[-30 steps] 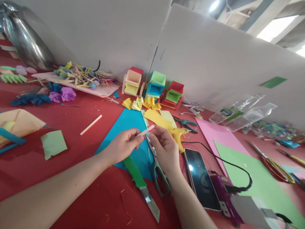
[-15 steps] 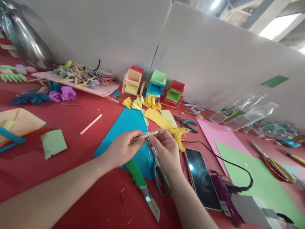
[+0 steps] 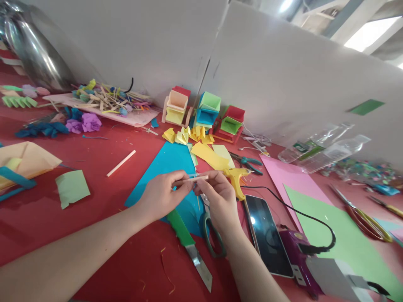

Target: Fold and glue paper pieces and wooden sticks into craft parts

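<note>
**The pale strip point(image 3: 199, 178) has swung to nearly level between your hands**

Your red table point(image 3: 132, 260) carries everything. At its far left stands the metal jug point(image 3: 40, 54); only its outside shows, so its contents are hidden. The pink board point(image 3: 135, 120) bears a heap of loose sticks point(image 3: 102, 100) and crumpled coloured paper. The blue sheet point(image 3: 151, 172) lies beneath your hands. At the right, clear bottles point(image 3: 340, 152) lie tilted; you can't tell from here whether they hold anything. At the left, the folded peach paper point(image 3: 40, 157) has a yellow piece in or on it. Toward the back, a row of three paper box stacks point(image 3: 208, 116) turns its openings your way, their insides too small to read.

Your left hand point(image 3: 162, 195) pinches the strip between thumb and fingers. Your right hand point(image 3: 220, 195) has its fingers curled at the other end; whether they grip it, you cannot tell here.

A second ago the strip slanted upward to the right; now it sits flatter above the blue sheet, its tip over your right fingers. That likely lets both hands work on it together.
</note>
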Available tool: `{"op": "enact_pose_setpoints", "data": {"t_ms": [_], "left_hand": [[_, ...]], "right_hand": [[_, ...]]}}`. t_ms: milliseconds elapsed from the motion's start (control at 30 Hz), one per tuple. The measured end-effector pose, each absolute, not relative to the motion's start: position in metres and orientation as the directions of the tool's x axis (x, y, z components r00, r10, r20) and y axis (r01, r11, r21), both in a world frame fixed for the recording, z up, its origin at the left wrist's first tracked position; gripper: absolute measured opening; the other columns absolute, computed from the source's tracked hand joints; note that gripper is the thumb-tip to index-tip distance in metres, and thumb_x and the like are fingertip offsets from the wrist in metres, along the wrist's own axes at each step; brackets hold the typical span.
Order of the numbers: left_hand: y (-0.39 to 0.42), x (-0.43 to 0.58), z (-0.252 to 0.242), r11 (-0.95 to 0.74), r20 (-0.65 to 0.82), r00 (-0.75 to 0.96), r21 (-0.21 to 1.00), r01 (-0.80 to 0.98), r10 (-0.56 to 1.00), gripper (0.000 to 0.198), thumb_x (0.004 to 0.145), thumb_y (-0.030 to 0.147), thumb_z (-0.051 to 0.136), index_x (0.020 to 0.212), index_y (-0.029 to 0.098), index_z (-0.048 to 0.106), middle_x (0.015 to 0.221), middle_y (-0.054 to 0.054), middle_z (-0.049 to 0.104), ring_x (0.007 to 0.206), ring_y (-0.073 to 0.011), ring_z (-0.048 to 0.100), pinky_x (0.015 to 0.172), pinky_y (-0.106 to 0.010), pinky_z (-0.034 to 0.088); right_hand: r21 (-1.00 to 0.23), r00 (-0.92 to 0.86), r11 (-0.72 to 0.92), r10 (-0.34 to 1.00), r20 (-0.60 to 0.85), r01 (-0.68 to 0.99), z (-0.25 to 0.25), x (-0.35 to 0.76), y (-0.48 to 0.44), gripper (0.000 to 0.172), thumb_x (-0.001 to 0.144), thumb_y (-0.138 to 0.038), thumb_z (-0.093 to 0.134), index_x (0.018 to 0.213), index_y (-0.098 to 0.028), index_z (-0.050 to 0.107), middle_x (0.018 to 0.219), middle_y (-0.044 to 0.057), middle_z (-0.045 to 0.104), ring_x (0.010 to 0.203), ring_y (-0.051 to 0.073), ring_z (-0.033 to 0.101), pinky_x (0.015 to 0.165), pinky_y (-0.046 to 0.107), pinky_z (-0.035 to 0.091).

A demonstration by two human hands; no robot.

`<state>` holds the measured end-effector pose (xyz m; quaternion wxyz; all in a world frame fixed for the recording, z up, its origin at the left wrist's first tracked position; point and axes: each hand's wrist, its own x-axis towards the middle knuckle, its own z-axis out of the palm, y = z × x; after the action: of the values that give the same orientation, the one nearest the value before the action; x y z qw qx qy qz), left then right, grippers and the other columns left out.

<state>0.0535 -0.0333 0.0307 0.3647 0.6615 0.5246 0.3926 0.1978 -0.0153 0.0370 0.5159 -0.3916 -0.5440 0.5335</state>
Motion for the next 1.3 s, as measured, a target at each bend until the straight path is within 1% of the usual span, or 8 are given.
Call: {"op": "enact_pose_setpoints", "data": {"t_ms": [167,333,500,700,900,967,1033,1300], "left_hand": [[-0.031,0.052,0.03,-0.182,0.15,0.112,0.907,0.381,0.982,0.031,0.085,0.044,0.043,0.069,0.019,0.052,0.058,0.005,0.045,0.054,-0.0094,0.041,0.048,-0.02,0.027],[-0.031,0.051,0.03,-0.188,0.154,0.122,0.911,0.366,0.981,0.029,0.085,0.041,0.044,0.068,0.019,0.05,0.057,0.005,0.043,0.054,-0.0094,0.04,0.048,-0.02,0.027],[-0.033,0.052,0.032,-0.185,0.15,0.117,0.898,0.399,0.982,0.029,0.084,0.043,0.043,0.07,0.019,0.053,0.059,0.004,0.047,0.056,-0.0105,0.042,0.049,-0.021,0.027],[-0.034,0.053,0.032,-0.164,0.126,0.111,0.867,0.471,0.986,0.025,0.084,0.039,0.042,0.072,0.02,0.053,0.059,0.004,0.047,0.056,-0.0109,0.042,0.049,-0.022,0.026],[-0.032,0.053,0.028,-0.133,0.086,0.126,0.889,0.437,0.988,0.022,0.083,0.036,0.042,0.07,0.021,0.05,0.059,0.005,0.043,0.055,-0.0107,0.04,0.048,-0.022,0.024],[-0.03,0.053,0.027,-0.102,0.053,0.132,0.91,0.402,0.99,0.023,0.082,0.038,0.043,0.07,0.02,0.049,0.059,0.004,0.042,0.055,-0.0109,0.039,0.048,-0.022,0.024],[-0.029,0.052,0.027,-0.071,0.022,0.138,0.931,0.357,0.99,0.024,0.082,0.04,0.043,0.07,0.02,0.048,0.058,0.004,0.04,0.053,-0.0106,0.037,0.047,-0.022,0.024],[-0.022,0.048,0.025,0.017,-0.048,0.14,0.977,0.214,0.989,0.031,0.08,0.048,0.046,0.075,0.019,0.055,0.057,0.005,0.038,0.051,-0.0099,0.034,0.046,-0.023,0.024]], "right_hand": [[-0.988,-0.203,0.119,0.969,0.137,-0.1,0.039,0.201,-0.014,0.012,0.072,-0.026,0.064,0.081,-0.019,0.059,0.067,-0.002,0.061,0.058,0.01,0.055,0.059,0.024,0.046],[-0.987,-0.174,0.153,0.972,0.158,-0.044,0.041,0.202,-0.013,0.015,0.078,-0.033,0.059,0.08,-0.018,0.062,0.061,-0.002,0.061,0.055,0.01,0.055,0.058,0.025,0.047],[-0.968,-0.108,0.206,0.976,0.191,0.144,0.043,0.201,-0.015,0.02,0.079,-0.038,0.058,0.075,-0.018,0.061,0.062,-0.001,0.062,0.052,0.011,0.056,0.053,0.024,0.046],[-0.889,-0.095,0.28,0.96,0.264,0.362,0.041,0.204,-0.016,0.026,0.083,-0.04,0.051,0.079,-0.018,0.062,0.064,0.0,0.062,0.055,0.011,0.057,0.053,0.023,0.044],[-0.864,0.068,0.372,0.906,0.417,0.339,0.041,0.208,-0.011,0.022,0.082,-0.037,0.054,0.098,-0.022,0.057,0.088,0.003,0.063,0.077,0.015,0.058,0.068,0.027,0.045],[-0.856,0.118,0.389,0.886,0.449,0.34,0.041,0.21,-0.009,0.018,0.083,-0.035,0.052,0.093,-0.022,0.058,0.087,0.002,0.062,0.077,0.014,0.057,0.07,0.027,0.044],[-0.851,0.135,0.393,0.878,0.46,0.348,0.043,0.212,-0.007,0.016,0.084,-0.035,0.05,0.081,-0.02,0.057,0.074,0.0,0.058,0.069,0.013,0.054,0.066,0.026,0.042],[-0.883,0.171,0.303,0.909,0.381,0.358,0.051,0.215,-0.007,0.043,0.088,-0.038,0.04,0.048,-0.021,0.04,0.046,-0.004,0.041,0.047,0.01,0.04,0.05,0.023,0.035]]}}
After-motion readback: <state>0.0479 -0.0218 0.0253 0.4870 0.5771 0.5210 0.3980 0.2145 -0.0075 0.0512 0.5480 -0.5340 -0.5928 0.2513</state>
